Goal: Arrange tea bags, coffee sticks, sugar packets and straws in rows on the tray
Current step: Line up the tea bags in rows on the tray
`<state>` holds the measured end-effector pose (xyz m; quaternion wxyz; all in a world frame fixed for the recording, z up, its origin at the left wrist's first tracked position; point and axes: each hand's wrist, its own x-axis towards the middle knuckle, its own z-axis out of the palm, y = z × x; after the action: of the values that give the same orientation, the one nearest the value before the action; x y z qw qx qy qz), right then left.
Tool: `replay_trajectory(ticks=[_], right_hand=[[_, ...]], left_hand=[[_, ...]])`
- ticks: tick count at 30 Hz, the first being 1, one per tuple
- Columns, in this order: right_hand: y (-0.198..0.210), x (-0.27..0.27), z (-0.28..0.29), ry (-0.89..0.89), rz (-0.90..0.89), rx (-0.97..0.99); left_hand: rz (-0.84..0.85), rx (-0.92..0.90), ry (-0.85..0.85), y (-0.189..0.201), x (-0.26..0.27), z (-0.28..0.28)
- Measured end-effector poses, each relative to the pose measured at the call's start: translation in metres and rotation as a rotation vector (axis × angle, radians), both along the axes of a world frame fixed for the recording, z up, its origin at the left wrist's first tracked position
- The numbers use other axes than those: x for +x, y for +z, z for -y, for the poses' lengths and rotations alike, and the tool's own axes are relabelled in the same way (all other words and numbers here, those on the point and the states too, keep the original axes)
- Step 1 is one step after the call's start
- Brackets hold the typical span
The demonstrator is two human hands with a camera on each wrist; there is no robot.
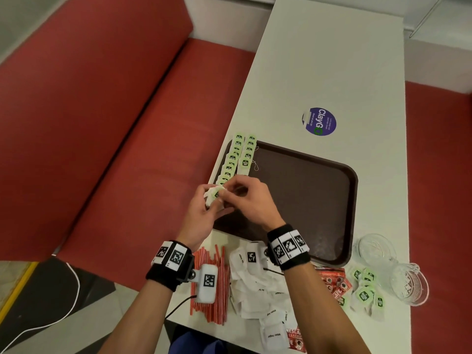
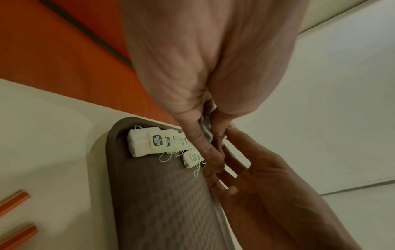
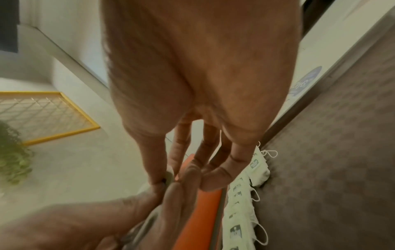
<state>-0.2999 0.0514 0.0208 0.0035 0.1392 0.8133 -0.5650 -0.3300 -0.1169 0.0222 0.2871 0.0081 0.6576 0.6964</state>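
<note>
Tea bags, held: a small bunch gripped in the left hand, over the tray's left edge just near of the rows. The right hand pinches one bag off the bunch with fingertips; probably a supply kept in one hand so the other can deal singles.

Tea bags, laid: two overlapping rows along the far-left side of the tray, green tags up, strings trailing right. The left row is longer; the right row looks like the one being extended.

Tray: brown, textured; most of its floor is bare, likely kept for the other rows.

Straws: red, loose on the table, near-left of the tray, partly under the left wrist.

Sugar packets: white heap, near of the tray, under the right forearm.

Coffee sticks: red, partly buried beside the heap.

Spare tea bags: near-right pile.

Glass dishes: two, near-right, empty.

Obstruction: the forearms cover the remaining stock.
</note>
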Motion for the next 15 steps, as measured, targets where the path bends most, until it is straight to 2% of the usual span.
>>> replay_trajectory(ticks=[6,9,12,15], right_hand=[[0.001,0.008,-0.013,-0.084,-0.009,-0.029],[0.005,0.005,-0.030,-0.155,-0.027,-0.018],[0.001,-0.007,-0.051,-0.221,-0.039,0.083],[-0.007,-0.024,-0.066,-0.144,0.039,0.237]], left_hand=[[-0.050,-0.075,-0.077,-0.001,0.004,-0.003],[-0.022,-0.112,-0.047,-0.004,0.005,-0.003],[0.026,-0.123,0.017,-0.008,0.005,0.001],[0.026,-0.121,0.045,-0.011,0.006,0.006]])
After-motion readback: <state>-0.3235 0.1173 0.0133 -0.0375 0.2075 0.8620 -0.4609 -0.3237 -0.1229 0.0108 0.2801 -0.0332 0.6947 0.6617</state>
